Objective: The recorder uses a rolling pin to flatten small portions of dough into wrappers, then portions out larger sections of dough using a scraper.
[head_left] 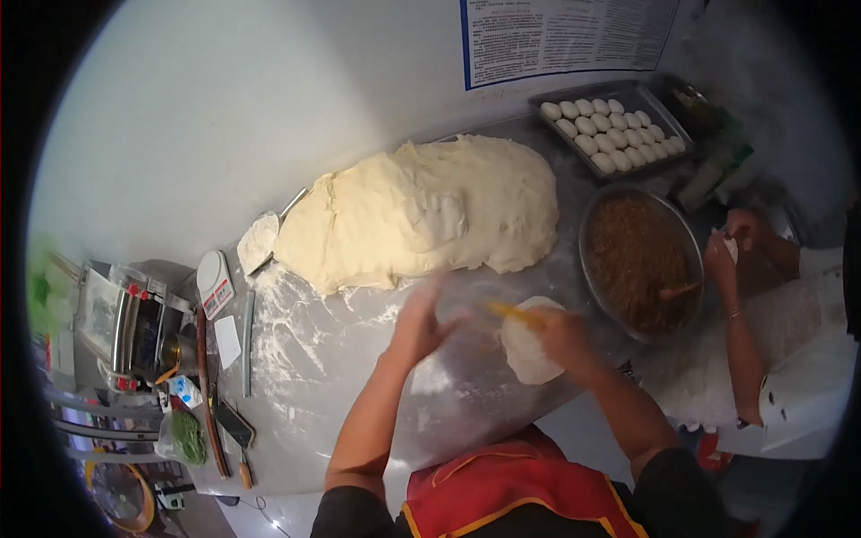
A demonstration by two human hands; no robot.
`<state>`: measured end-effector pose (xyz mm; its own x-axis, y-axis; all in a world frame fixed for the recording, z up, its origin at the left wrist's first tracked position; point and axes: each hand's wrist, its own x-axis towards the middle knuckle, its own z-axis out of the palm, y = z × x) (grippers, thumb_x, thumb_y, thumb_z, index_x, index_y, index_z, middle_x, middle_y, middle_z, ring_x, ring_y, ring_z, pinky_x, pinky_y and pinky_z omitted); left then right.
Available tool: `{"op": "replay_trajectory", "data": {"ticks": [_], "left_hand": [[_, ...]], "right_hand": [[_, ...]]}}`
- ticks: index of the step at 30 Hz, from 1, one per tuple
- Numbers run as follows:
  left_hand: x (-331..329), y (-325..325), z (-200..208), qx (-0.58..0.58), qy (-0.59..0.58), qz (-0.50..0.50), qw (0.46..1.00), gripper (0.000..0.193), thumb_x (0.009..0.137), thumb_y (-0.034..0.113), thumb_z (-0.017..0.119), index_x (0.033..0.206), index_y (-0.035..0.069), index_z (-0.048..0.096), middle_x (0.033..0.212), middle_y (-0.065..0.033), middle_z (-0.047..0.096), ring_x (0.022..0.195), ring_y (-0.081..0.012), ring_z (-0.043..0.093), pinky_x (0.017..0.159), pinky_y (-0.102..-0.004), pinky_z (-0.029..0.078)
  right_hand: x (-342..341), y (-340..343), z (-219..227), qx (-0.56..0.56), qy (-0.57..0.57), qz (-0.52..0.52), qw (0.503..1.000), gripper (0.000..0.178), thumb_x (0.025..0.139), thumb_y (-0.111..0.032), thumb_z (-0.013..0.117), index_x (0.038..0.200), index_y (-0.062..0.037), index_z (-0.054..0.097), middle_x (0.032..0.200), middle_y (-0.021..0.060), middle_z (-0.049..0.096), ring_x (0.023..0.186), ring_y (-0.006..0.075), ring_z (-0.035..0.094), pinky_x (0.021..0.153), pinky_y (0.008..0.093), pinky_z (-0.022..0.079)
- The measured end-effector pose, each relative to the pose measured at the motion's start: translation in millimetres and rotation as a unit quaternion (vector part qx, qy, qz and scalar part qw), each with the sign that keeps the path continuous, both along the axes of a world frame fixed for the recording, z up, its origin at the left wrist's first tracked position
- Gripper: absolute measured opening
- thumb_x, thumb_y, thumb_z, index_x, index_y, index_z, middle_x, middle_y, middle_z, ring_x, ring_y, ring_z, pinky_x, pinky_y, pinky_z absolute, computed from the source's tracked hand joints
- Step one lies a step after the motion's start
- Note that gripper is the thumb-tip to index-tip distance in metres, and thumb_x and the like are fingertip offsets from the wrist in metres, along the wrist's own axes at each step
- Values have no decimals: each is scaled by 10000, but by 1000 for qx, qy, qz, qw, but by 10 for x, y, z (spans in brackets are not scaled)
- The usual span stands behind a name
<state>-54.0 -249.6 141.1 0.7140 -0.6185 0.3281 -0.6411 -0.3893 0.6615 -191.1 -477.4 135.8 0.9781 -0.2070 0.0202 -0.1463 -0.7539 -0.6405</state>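
My right hand [569, 339], blurred by motion, is closed round a yellow stick-like tool [509, 311]; its exact kind is too smeared to tell. Just below that hand is a flat round of dough [529, 357], partly covered by my fingers. To the left, my left hand [420, 321] hovers over the floured steel table [314, 403], blurred, its thumb apart from its stretched fingers and nothing visible in it. Beyond both hands lies a huge mound of pale dough [359, 220]. A metal scoop of flour [260, 240] touches the mound's left end.
An oval pan of brown filling [587, 260] stands right, with a tray of white dough balls [659, 106] behind it. A co-worker's hands [740, 240] pinch something white beside the pan. Along the left lie a scale [213, 273], a phone [235, 425] and a long wooden rod [203, 359].
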Motion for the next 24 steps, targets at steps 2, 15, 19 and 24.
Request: {"op": "replay_trajectory", "data": {"ticks": [2,15,19,24], "left_hand": [[236,-343,-328,13,-8,124,992,727,776,323,766,1348,9,446,1279,-244,530,1210,-378,501,1020,-422,401],[543,-2186,-1050,246,-138,47,958,975,695,416,781,1494,200,265,1541,-167,220,1437,-412,127,1124,-618,143],[543,-2395,-1272,253,-189,101,943,837,722,425,728,1454,247,365,1527,-146,271,1414,-430,181,1076,-696,145],[455,-2519,-1485,251,-201,100,942,640,813,314,605,1419,211,426,1466,-162,352,1368,-437,275,1042,-694,223]], "right_hand": [[61,-517,228,101,21,-162,981,314,829,-181,672,1078,7,653,922,159,695,817,243,678,753,359,521],[844,-1383,990,189,-150,-120,963,293,815,-105,659,1071,35,638,968,132,683,870,201,653,801,329,496],[1372,-1470,847,44,-124,-21,991,338,784,-105,662,1115,-44,636,983,198,667,916,335,652,831,380,497],[1876,-1661,465,-185,-23,55,981,318,792,-99,640,1104,-44,652,972,177,680,920,338,652,820,408,504]]}}
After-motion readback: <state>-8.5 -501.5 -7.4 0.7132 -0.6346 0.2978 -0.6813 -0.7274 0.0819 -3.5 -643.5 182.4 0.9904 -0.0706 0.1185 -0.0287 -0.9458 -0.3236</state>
